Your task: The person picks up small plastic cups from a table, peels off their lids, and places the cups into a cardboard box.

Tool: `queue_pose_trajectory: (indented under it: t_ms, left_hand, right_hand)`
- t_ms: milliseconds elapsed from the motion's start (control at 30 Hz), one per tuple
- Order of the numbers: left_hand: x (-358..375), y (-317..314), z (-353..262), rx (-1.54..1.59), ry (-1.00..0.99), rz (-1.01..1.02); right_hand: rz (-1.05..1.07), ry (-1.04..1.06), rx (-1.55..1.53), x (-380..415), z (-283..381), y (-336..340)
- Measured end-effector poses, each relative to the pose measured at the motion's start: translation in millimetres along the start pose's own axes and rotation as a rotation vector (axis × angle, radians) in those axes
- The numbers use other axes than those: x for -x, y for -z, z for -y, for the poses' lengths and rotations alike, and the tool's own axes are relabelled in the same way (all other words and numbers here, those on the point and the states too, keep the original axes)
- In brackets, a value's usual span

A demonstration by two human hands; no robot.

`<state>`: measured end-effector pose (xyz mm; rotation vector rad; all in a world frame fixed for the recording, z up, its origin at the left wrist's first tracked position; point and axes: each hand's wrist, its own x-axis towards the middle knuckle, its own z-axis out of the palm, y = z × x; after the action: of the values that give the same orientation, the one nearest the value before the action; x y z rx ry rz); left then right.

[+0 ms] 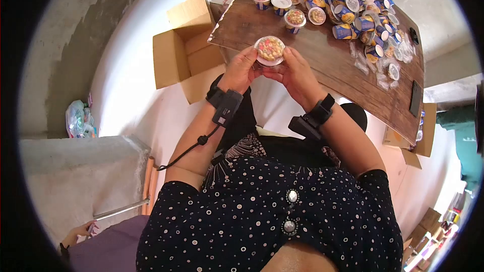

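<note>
Two hands, one candy cup at the near table edge

Head view: left hand (pixel 241 70) and right hand (pixel 291 73) both clamp one round clear cup (pixel 269 50) of pebbly sweets just over the wooden table (pixel 322 65) rim; four filled cups (pixel 295 17) behind, blue tubs (pixel 348 15) heaped; one open cardboard box (pixel 184 50) left.

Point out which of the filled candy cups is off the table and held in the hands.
The cup of coloured candies, held between the left hand and right hand at the near table edge. The other filled cups stand on the wood further back.
</note>
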<state>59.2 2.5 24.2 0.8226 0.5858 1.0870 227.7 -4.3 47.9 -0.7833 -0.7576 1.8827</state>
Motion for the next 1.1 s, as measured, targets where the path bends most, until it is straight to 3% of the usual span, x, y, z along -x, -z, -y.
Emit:
queue_pose_trajectory:
  t_ms: [267,367,500,567,667,833,1100]
  left_hand:
    - [10.1,34.5,-22.0,0.014,0.072,0.103]
    - [13.1,65.4,-25.2,0.069,0.164,-0.007]
    - [28.9,98.7,-38.4,0.137,0.141,-0.001]
    - [39.7,106.4,-51.0,-0.005,0.239,-0.177]
    - [49.9,130.5,-64.4,-0.064,0.256,-0.190]
    - [61.1,154.0,-65.1,0.027,0.146,-0.240]
    - [62.5,223.7,-62.3,0.148,0.159,-0.341]
  right_hand:
    - [0.003,-0.079,-0.046,-29.8,-27.5,-17.6]
    - [0.023,-0.108,0.012,-44.6,-44.8,-24.5]
    - [0.057,-0.192,0.028,-71.1,-71.8,-40.8]
    - [0.073,-0.237,0.028,-81.5,-81.3,-48.6]
    - [0.192,-0.255,0.048,-95.1,-92.7,-57.1]
    - [0.314,-0.242,0.307,-121.9,-103.1,-66.0]
    - [0.264,-0.359,0.261,-164.0,-132.5,-91.6]
